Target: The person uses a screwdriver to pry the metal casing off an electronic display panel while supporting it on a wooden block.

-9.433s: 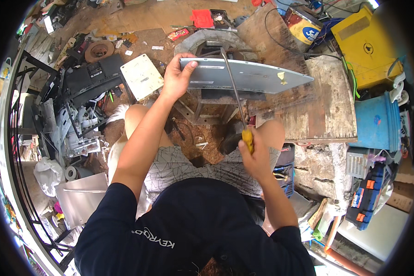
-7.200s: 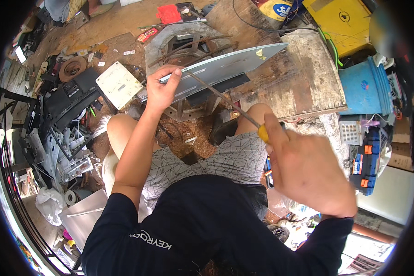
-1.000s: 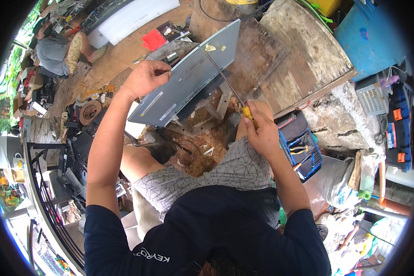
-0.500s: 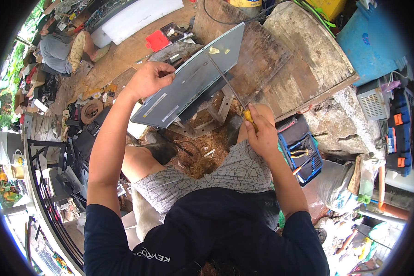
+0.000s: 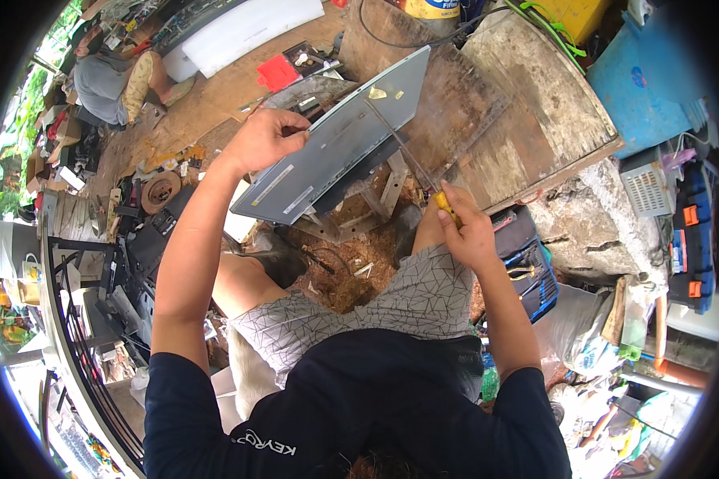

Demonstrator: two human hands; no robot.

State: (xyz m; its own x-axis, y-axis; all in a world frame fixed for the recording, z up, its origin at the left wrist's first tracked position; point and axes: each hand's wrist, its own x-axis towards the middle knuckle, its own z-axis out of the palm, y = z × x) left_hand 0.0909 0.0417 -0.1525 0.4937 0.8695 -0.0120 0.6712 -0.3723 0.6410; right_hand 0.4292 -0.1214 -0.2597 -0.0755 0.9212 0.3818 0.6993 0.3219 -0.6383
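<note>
A thin grey flat display panel stands tilted in front of my knees, with small labels and yellowish tape pieces on its face. My left hand pinches its upper left edge between thumb and fingers. In my right hand, near my right knee, is a long screwdriver with a yellow handle. Its thin shaft slants up and left across the panel, the tip at or near the tape; whether it touches the face I cannot tell. A metal frame sits under the panel's lower edge.
Wooden boards lie to the right of the panel. A blue-edged tool pouch rests beside my right forearm. At far left another person sits among scattered parts. A red tray and a white panel lie beyond.
My right hand and the screwdriver have shifted slightly right. The whole view has moved a little; my left hand keeps its hold on the panel.
</note>
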